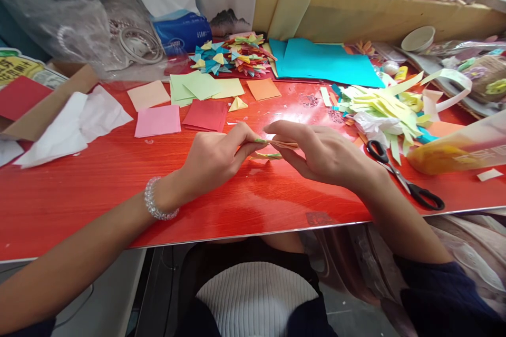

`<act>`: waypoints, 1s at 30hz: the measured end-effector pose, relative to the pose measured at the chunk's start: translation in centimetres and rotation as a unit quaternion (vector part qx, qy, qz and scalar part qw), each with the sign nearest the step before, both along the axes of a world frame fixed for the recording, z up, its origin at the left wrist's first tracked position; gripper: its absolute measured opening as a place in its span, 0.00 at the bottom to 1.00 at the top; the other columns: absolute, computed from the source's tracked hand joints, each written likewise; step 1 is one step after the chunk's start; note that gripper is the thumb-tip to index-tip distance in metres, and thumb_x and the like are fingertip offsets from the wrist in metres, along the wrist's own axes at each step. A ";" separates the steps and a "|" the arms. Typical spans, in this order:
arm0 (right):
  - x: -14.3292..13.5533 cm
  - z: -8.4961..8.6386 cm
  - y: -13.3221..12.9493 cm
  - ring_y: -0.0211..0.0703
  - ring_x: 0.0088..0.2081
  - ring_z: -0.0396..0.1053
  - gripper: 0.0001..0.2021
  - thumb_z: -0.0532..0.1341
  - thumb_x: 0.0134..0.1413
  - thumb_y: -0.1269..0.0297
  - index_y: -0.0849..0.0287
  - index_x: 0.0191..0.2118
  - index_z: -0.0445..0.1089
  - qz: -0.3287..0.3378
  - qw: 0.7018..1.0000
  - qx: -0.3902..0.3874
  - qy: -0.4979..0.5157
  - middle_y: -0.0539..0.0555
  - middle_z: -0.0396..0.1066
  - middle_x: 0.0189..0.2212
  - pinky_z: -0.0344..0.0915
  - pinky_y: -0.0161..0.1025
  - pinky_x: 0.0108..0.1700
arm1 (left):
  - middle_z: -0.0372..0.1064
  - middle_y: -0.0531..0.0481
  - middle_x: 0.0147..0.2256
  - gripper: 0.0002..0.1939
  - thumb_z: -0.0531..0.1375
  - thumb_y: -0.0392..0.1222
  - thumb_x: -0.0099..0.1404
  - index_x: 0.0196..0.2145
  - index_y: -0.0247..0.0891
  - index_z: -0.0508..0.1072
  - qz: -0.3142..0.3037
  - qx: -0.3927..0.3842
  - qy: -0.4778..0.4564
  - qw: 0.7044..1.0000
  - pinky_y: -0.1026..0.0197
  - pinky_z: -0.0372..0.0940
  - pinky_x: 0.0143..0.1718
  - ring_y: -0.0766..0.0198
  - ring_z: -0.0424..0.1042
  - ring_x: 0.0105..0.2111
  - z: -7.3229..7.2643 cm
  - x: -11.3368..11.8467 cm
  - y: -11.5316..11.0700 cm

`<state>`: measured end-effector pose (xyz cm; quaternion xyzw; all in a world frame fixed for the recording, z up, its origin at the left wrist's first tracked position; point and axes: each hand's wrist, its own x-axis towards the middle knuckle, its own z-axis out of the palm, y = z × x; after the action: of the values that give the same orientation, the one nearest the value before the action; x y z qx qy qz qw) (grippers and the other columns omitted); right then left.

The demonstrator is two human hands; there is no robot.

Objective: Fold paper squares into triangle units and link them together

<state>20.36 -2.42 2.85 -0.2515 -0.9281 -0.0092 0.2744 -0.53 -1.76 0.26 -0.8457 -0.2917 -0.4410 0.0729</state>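
Observation:
Over the middle of the red table, both hands are closed on a thin folded paper piece, orange with a green end. My left hand, with a clear bead bracelet on its wrist, pinches the green end between thumb and fingers. The orange side is gripped by my right hand. Just below, a green and yellow folded paper strip shows; whether it joins the held piece, I cannot tell. A small yellow folded triangle lies beyond my hands, near red paper squares and pink paper squares.
Green paper squares and an orange square lie farther back. Behind them is a pile of folded paper pieces beside blue sheets. Paper scraps, black scissors and a bottle are on the right.

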 end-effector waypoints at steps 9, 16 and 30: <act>-0.5 0.2 0.5 0.34 0.31 0.70 0.09 0.52 0.64 0.66 0.58 0.48 0.57 -0.018 0.955 -0.270 0.119 0.50 0.68 0.30 0.67 0.32 0.31 | 0.76 0.52 0.30 0.05 0.56 0.40 0.66 0.38 0.36 0.66 0.005 -0.067 0.025 0.997 0.71 0.59 0.18 0.73 0.71 0.20 0.0 0.0 0.1; -1.2 -0.3 0.9 0.28 0.23 0.60 0.05 0.50 0.65 0.63 0.58 0.43 0.55 0.005 0.874 -0.430 0.228 0.45 0.60 0.24 0.60 0.30 0.26 | 0.75 0.52 0.28 0.06 0.55 0.41 0.67 0.38 0.36 0.68 0.007 -0.060 0.040 0.997 0.69 0.58 0.18 0.72 0.69 0.18 -0.2 -0.1 0.2; -1.5 -0.5 0.3 0.33 0.31 0.63 0.07 0.52 0.59 0.74 0.57 0.39 0.53 -0.029 0.942 -0.293 0.158 0.48 0.60 0.31 0.63 0.34 0.31 | 0.73 0.54 0.24 0.06 0.55 0.40 0.67 0.38 0.36 0.67 0.011 -0.019 0.043 0.999 0.69 0.55 0.17 0.74 0.66 0.17 -0.5 -0.2 0.3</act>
<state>18.82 -2.13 2.33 -0.3459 -0.8268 0.2954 0.3309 -0.74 -1.51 -0.19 -0.8618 -0.3057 -0.3979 0.0741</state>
